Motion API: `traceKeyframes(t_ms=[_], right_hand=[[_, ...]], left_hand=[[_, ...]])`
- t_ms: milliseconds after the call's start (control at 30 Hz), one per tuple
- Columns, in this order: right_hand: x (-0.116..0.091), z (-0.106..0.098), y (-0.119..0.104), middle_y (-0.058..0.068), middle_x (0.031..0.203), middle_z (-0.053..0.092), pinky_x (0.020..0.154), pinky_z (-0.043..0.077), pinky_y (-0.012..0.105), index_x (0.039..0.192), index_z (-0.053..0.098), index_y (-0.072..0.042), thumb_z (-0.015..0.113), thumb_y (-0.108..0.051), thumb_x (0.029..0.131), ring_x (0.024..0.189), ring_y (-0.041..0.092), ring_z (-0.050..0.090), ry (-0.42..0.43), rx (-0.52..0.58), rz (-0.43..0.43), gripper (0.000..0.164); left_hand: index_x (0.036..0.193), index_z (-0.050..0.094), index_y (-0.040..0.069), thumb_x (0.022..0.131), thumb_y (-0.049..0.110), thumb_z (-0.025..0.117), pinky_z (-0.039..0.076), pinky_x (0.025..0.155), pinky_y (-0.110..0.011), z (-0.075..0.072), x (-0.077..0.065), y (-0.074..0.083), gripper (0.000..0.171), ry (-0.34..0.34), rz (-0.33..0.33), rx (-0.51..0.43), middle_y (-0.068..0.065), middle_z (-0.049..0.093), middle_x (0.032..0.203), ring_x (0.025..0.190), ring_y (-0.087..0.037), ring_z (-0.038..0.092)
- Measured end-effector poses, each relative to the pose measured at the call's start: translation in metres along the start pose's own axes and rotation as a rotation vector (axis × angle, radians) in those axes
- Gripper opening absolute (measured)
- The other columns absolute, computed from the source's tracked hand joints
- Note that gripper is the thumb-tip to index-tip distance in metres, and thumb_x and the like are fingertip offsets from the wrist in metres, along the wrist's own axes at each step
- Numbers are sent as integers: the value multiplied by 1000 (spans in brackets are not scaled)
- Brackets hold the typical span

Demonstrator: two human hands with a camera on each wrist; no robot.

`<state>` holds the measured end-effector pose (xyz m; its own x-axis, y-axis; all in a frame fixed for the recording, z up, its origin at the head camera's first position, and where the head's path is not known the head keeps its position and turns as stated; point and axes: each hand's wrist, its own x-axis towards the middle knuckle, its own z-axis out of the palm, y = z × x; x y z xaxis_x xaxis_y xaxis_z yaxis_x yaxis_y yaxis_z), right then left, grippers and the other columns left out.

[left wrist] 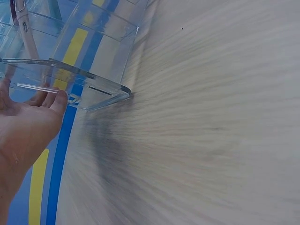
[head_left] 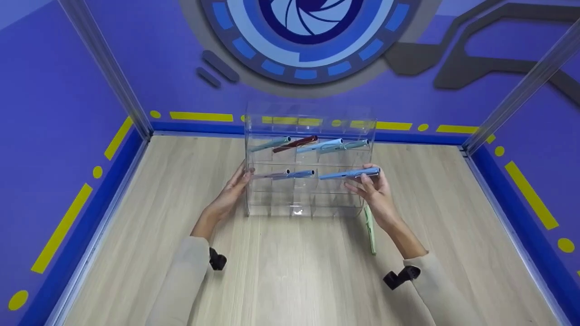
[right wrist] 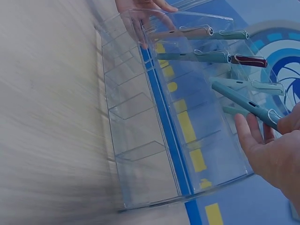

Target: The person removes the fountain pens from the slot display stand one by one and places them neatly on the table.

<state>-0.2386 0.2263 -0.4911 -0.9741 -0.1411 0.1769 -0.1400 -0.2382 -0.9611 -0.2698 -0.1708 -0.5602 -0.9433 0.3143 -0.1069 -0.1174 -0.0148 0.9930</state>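
A clear acrylic pen rack [head_left: 281, 210] with divided tiers stands on the table. My left hand [head_left: 229, 197] grips its left side, the thumb at the front edge; in the left wrist view the fingers [left wrist: 58, 101] touch the side panel. My right hand [head_left: 378, 201] pinches a blue pen [right wrist: 243, 101] near its capped end, its other end pointing left at the rack's middle tier. Whether that end is inside a slot I cannot tell. Left of it lie a pinkish pen [right wrist: 187, 33] and another blue pen [head_left: 294, 174]. Several pens, including a dark red pen [head_left: 297, 144], fill the tier above.
A light green pen [head_left: 370, 231] lies on the wooden table [head_left: 290, 276] by the rack's front right corner, below my right hand. Blue printed panels [head_left: 199, 97] with yellow marks close off the back and both sides.
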Motion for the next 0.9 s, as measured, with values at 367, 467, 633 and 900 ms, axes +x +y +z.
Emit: traceKeyframes(t_ms=[367,467,633,900], right_hand=[[-9,-12,7,-2,120,58,98,60,34,151,24,-1,40,-16,111,113,12,64,5,-10,38,45],[-11,-14,8,-1,121,61,96,60,32,152,26,1,40,-17,112,113,11,67,7,-29,42,46],[-12,-16,7,0,120,61,93,61,30,153,28,0,44,-19,111,111,11,69,8,-53,45,49],[-17,-22,9,0,116,60,86,62,30,151,36,-6,46,-20,110,108,13,71,45,-99,79,44]], left_hand=[[166,4,32,110,45,40,7,132,-49,-1,-1,2,68,1,6,-9,-4,20,172,161,-26,9],[166,4,33,110,47,40,7,132,-49,-1,-1,3,68,-1,3,-1,-4,19,172,161,-26,8],[165,5,35,109,49,41,7,132,-47,-1,-2,2,68,9,-9,17,-1,18,172,162,-25,7],[165,1,33,109,50,39,6,132,-48,0,-4,3,70,14,-31,21,3,19,172,162,-24,6]])
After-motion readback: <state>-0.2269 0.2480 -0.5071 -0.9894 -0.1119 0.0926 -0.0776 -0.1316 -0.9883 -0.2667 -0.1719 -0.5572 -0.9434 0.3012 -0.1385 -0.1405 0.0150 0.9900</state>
